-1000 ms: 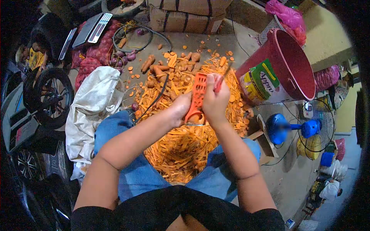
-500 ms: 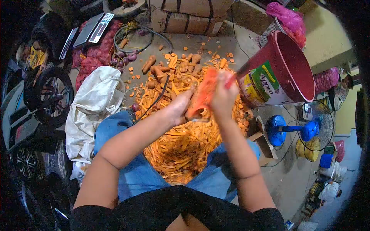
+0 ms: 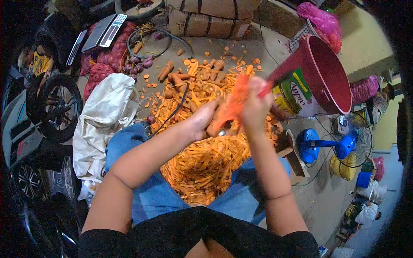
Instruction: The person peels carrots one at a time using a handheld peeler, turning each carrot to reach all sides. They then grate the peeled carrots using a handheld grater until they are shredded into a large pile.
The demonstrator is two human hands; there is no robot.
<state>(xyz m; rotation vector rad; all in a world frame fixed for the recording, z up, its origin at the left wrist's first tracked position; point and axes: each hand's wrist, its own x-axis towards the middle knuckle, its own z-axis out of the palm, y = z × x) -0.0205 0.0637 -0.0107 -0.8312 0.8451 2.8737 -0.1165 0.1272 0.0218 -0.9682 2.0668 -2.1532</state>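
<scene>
My left hand (image 3: 202, 119) is wrapped round a large carrot (image 3: 228, 112), which is held over the pile between my knees. Close against the carrot's right side, my right hand (image 3: 257, 105) grips a red-handled tool (image 3: 266, 89). Motion blurs the tool's working end and the upper part of the carrot. A small shiny metal spot shows at the carrot's lower end. Below both hands lies a heap of orange peelings (image 3: 202, 167), with whole carrots (image 3: 178, 79) at its far side.
A red bucket (image 3: 329, 73) stands tilted at the right, near a blue fan (image 3: 327, 144) and an open carton (image 3: 297, 159). At the left are a white sack (image 3: 103, 116), net bags of onions (image 3: 114, 53) and a scale (image 3: 99, 32). Wrapped bales (image 3: 206, 21) sit at the back.
My right hand has shifted slightly right and down with the red-handled tool. My left hand keeps its hold on the carrot almost in place.
</scene>
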